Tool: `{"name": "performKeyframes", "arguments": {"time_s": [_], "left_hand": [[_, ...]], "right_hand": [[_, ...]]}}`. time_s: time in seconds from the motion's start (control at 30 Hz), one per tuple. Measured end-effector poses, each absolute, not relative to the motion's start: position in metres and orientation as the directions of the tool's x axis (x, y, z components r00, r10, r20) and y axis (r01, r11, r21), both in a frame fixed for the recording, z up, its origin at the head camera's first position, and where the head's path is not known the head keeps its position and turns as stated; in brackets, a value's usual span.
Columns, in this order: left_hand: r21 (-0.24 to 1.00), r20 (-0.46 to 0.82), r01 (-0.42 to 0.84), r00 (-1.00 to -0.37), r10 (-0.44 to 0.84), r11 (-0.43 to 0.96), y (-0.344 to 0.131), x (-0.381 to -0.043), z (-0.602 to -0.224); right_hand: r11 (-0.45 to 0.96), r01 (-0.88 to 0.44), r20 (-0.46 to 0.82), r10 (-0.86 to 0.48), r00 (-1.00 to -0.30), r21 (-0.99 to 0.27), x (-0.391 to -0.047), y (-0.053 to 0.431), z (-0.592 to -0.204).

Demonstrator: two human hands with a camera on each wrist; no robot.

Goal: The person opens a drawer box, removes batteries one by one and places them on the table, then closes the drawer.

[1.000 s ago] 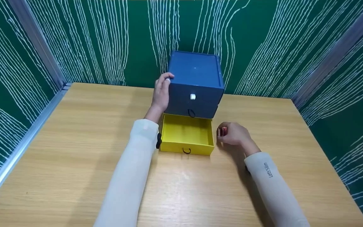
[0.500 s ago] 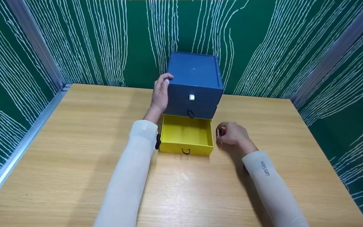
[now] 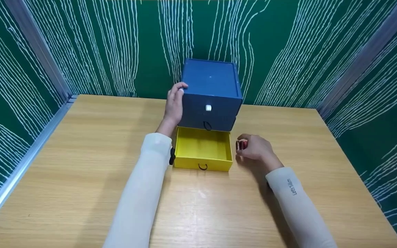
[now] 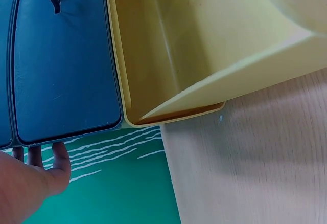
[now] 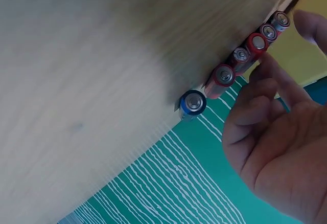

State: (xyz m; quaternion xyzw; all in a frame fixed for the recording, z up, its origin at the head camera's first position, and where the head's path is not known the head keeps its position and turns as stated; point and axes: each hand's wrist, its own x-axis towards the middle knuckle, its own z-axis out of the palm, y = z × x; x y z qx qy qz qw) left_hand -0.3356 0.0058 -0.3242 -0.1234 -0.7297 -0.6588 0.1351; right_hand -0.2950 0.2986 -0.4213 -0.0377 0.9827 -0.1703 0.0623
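Note:
My left hand point(image 3: 174, 108) rests on the left side of the blue drawer unit point(image 3: 210, 78), fingers at its upper front edge. In the left wrist view, extended fingers point(image 4: 60, 157) touch its side. Below juts the pulled-out yellow drawer point(image 3: 203, 164), bare inside, with a black loop pull. My right hand point(image 3: 257, 148) is just right of that drawer, on the table. Its thumb and curled forefinger lie around upright batteries point(image 5: 256, 42) in an uneven row. Contact on the thumb's side is unclear. Farther along the row stands a blue battery point(image 5: 193, 104).
A wooden table point(image 3: 81, 165) bears everything. Green walls point(image 3: 150, 44) with wavy white lines rise behind and at both sides, with metal posts point(image 3: 41, 48) at the corners. The unit's front has a small white knob point(image 3: 208, 107) and a black loop point(image 3: 207, 125).
The head view has shifted slightly, so the unit and drawer appear a little lower. Both hands keep nearly the same places, the right one still at the batteries.

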Motion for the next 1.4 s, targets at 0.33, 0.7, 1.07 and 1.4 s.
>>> {"name": "performKeyframes", "arguments": {"time_s": [0.33,0.7,1.07,1.4], "left_hand": [[0.927,0.360,0.359,-0.933,0.008,0.105,0.005,-0.340,-0.329],[0.919,0.379,0.375,-0.925,-0.006,0.119,0.006,-0.354,-0.343],[0.921,0.380,0.379,-0.925,0.006,0.087,0.005,-0.344,-0.334],[0.923,0.372,0.371,-0.928,0.008,0.100,0.007,-0.341,-0.329]], "right_hand": [[0.924,-0.089,-0.037,-0.110,-0.993,-0.372,-0.281,0.295,-0.408],[0.877,-0.126,0.017,-0.133,-0.991,-0.464,-0.256,0.284,-0.388],[0.841,-0.225,0.146,-0.174,-0.974,-0.492,-0.229,0.267,-0.376],[0.832,-0.307,0.225,-0.225,-0.948,-0.462,-0.212,0.241,-0.371]]}}
